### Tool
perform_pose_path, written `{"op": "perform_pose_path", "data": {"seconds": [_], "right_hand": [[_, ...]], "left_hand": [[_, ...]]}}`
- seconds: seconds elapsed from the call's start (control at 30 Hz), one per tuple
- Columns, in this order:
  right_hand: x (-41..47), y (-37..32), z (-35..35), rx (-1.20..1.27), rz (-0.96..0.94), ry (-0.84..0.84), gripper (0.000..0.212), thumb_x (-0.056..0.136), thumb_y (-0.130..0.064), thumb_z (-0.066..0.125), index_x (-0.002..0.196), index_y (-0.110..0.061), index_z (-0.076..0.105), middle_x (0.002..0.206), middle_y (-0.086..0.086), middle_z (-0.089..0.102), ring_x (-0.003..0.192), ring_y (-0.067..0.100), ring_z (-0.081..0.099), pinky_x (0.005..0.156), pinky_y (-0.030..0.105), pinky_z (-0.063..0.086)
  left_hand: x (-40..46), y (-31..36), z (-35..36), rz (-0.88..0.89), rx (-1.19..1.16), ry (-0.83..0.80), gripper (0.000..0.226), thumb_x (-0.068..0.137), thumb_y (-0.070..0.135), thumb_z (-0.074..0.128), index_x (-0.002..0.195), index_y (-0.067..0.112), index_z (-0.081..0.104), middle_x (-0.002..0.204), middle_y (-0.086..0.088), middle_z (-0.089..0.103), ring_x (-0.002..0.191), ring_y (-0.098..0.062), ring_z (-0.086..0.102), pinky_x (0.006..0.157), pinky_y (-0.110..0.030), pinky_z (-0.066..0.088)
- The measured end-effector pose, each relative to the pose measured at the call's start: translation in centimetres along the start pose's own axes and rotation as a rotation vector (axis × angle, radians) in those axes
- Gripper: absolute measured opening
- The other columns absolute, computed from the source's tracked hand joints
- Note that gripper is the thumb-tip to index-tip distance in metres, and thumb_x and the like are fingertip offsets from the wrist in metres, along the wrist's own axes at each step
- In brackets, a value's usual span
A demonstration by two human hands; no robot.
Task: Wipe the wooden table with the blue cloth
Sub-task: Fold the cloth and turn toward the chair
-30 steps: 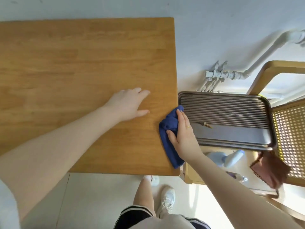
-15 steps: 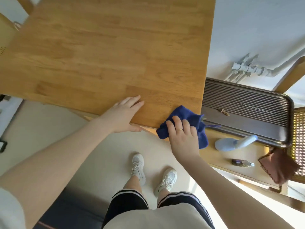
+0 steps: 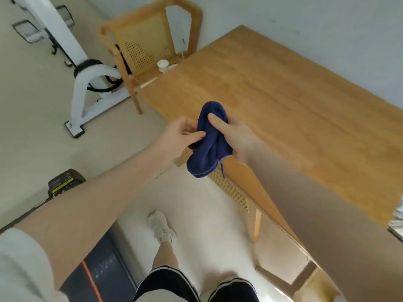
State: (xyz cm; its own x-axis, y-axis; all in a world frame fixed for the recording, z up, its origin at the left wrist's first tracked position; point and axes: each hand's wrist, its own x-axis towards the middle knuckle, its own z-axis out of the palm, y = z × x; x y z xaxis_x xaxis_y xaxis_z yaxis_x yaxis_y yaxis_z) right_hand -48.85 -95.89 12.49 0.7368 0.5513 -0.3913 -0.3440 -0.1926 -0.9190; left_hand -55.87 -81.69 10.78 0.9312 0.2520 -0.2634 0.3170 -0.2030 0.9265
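From the head view, the blue cloth (image 3: 208, 140) is bunched in the air between my two hands, off the wood and hanging just over the near edge of the wooden table (image 3: 283, 101). Its long axis runs from a rounded top, up and away from me, down to a loose bundle near my body, with a thin thread dangling from the lower end. The bare tabletop lies beyond the cloth and to my right, so I judge the next stroke calls for lowering the cloth forward and to the right onto the wood.

My right hand (image 3: 235, 136) is the nearer one to the table: it wraps the cloth from the right side, thumb pressed across the front of the upper fold, the other fingers hidden behind the fabric. My left hand (image 3: 181, 136) comes in from the left, fingers curled, pinching the cloth's left edge at about mid-height. Both forearms angle in from below and meet at the cloth.

Farther off, a cane-backed chair (image 3: 141, 44) stands at the table's far left corner, with a small white cup (image 3: 163, 65) by it.
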Motion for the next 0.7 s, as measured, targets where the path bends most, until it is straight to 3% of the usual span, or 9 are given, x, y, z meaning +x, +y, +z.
{"op": "perform_pose_path", "data": {"seconds": [0.13,0.23,0.33,0.4,0.47,0.53,0.6,0.7], "right_hand": [[8.4,-4.7,7.5,-0.053,-0.056,-0.195,0.023,0.091,-0.018,0.058,0.108,-0.003,0.057,0.111,0.021,0.063,0.103,0.034,0.062,0.093,0.049,0.050],[14.5,-8.7,13.0,-0.063,-0.108,-0.250,0.023,0.088,-0.007,0.060,0.110,-0.002,0.058,0.111,0.021,0.062,0.104,0.034,0.061,0.092,0.047,0.050],[20.1,-12.3,17.9,-0.229,-0.192,-0.303,0.023,0.080,-0.002,0.062,0.102,-0.010,0.063,0.100,0.013,0.066,0.096,0.031,0.064,0.084,0.046,0.053],[23.1,-14.6,20.6,-0.329,-0.246,-0.361,0.024,0.081,0.004,0.057,0.097,-0.013,0.064,0.093,0.007,0.067,0.088,0.025,0.064,0.075,0.039,0.054],[25.8,-16.5,23.1,-0.392,-0.280,-0.394,0.035,0.083,0.008,0.050,0.105,-0.014,0.064,0.101,0.009,0.068,0.092,0.023,0.064,0.077,0.033,0.055],[28.9,-17.7,25.1,-0.452,-0.298,-0.375,0.043,0.083,0.011,0.041,0.109,-0.016,0.062,0.104,0.009,0.067,0.094,0.020,0.062,0.078,0.029,0.053],[32.4,-18.5,26.8,-0.489,-0.311,-0.270,0.041,0.085,0.010,0.039,0.107,-0.017,0.060,0.104,0.010,0.065,0.098,0.024,0.060,0.083,0.035,0.052],[38.3,-19.0,28.8,-0.564,-0.323,-0.125,0.030,0.089,0.003,0.042,0.103,-0.018,0.059,0.103,0.009,0.064,0.101,0.027,0.059,0.085,0.037,0.051]], "left_hand": [[3.4,0.4,-10.3,-0.060,-0.140,0.049,0.005,0.093,0.010,0.053,0.098,0.008,0.052,0.087,-0.005,0.060,0.077,-0.015,0.060,0.071,-0.029,0.051],[6.2,1.5,-17.8,-0.014,-0.110,-0.041,0.021,0.095,0.016,0.049,0.115,0.016,0.053,0.099,-0.001,0.065,0.084,-0.009,0.062,0.071,-0.024,0.049],[8.8,2.4,-25.0,0.057,0.025,-0.090,0.019,0.092,0.013,0.055,0.100,0.030,0.052,0.087,0.004,0.063,0.066,0.004,0.060,0.062,-0.016,0.048],[10.5,2.6,-28.8,0.076,0.107,0.008,0.019,0.089,0.011,0.059,0.097,0.026,0.051,0.078,0.002,0.060,0.057,0.005,0.057,0.057,-0.017,0.047],[12.5,2.2,-32.3,0.091,0.203,0.156,0.015,0.089,0.009,0.058,0.100,0.015,0.051,0.070,0.001,0.054,0.053,0.005,0.054,0.052,-0.014,0.043],[15.0,0.9,-35.7,0.054,0.334,0.297,0.011,0.090,0.015,0.053,0.098,0.008,0.053,0.075,-0.001,0.056,0.071,-0.008,0.061,0.064,-0.024,0.047],[17.2,-0.8,-39.3,-0.005,0.433,0.429,0.012,0.087,0.024,0.051,0.085,0.012,0.052,0.078,-0.007,0.058,0.085,-0.031,0.062,0.076,-0.042,0.050],[20.0,-3.2,-44.3,-0.063,0.428,0.511,0.005,0.085,0.014,0.048,0.082,0.016,0.050,0.071,-0.004,0.054,0.079,-0.032,0.057,0.069,-0.037,0.047]]}}
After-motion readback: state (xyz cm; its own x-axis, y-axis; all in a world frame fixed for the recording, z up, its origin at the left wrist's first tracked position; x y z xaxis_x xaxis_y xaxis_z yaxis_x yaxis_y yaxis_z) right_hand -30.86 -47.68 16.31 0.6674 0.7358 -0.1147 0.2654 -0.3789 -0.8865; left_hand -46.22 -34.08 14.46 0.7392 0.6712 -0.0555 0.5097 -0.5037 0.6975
